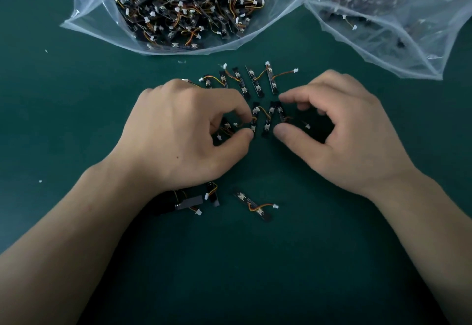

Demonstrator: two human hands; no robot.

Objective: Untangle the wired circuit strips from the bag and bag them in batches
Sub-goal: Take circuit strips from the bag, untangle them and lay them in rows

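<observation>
Hands work close together at the middle of a dark green table. The left hand has its fingers curled, with thumb and forefinger pinching the lower part of a wired strip. Just right of it, a neighbouring strip lies between the two hands. The right hand is curled too, its forefinger tip and thumb tip at the far and near ends of a third strip; whether they actually grip it I cannot tell. Beyond the hands, a row of circuit strips lies side by side on the table, orange and yellow wires and white plugs trailing from them. A few loose strips lie partly under the left wrist, and a lone strip lies just to their right. At the far edge an open bag holds a tangled heap of strips. A second bag lies touching it on the right, its contents blurred by the plastic.
</observation>
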